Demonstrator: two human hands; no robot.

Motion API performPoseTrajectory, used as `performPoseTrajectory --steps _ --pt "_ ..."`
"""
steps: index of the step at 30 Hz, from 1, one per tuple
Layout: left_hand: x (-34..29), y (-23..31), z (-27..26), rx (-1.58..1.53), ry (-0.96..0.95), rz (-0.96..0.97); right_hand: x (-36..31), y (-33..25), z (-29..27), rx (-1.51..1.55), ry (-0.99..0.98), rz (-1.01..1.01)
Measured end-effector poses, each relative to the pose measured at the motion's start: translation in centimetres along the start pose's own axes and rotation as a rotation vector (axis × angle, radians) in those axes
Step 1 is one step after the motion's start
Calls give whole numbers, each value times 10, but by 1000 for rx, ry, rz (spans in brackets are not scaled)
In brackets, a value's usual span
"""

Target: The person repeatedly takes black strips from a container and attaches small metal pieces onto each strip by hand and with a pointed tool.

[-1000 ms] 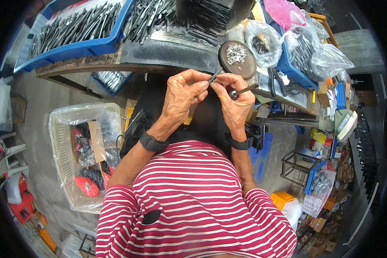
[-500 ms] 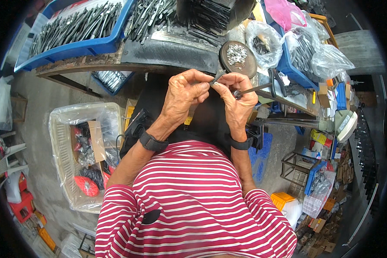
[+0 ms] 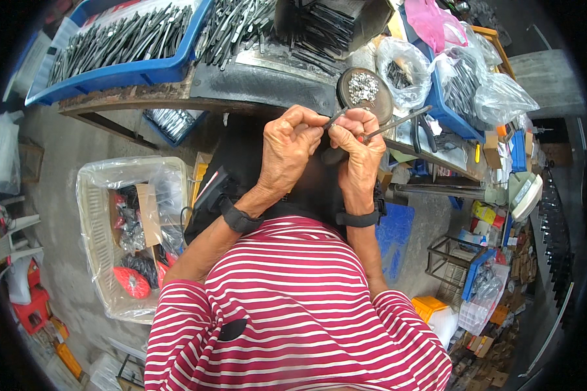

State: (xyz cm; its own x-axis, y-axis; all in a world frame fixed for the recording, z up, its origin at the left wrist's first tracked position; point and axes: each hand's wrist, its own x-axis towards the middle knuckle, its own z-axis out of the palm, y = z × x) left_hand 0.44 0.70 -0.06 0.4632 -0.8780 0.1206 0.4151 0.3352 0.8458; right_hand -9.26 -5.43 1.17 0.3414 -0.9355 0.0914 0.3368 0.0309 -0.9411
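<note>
My left hand (image 3: 292, 151) and right hand (image 3: 359, 151) both pinch a thin metal rod (image 3: 398, 122), mid-assembly; bench (image 3: 254, 81) trays hold many more.

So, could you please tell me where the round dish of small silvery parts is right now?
In the head view, the round dish sits on the workbench edge just above the right hand, left of the clear plastic bags.

My shirt (image 3: 293, 313) is red with thin white horizontal stripes, short-sleeved, a small dark patch low on the left front. Forearms bare. Black band on left wrist (image 3: 239, 217); black band on right wrist (image 3: 359, 217). Hands ungloved.
</note>
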Motion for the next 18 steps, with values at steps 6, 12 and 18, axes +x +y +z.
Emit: performPoseTrajectory --steps 6,12,18 --pt "0 -7 10 187 145 126 -2 3 5 -233 31 -119" --pt "3 -1 11 103 144 32 -10 2 18 -589 71 -312" --pt "2 3 6 -39 68 -96 0 1 12 -272 74 -119"
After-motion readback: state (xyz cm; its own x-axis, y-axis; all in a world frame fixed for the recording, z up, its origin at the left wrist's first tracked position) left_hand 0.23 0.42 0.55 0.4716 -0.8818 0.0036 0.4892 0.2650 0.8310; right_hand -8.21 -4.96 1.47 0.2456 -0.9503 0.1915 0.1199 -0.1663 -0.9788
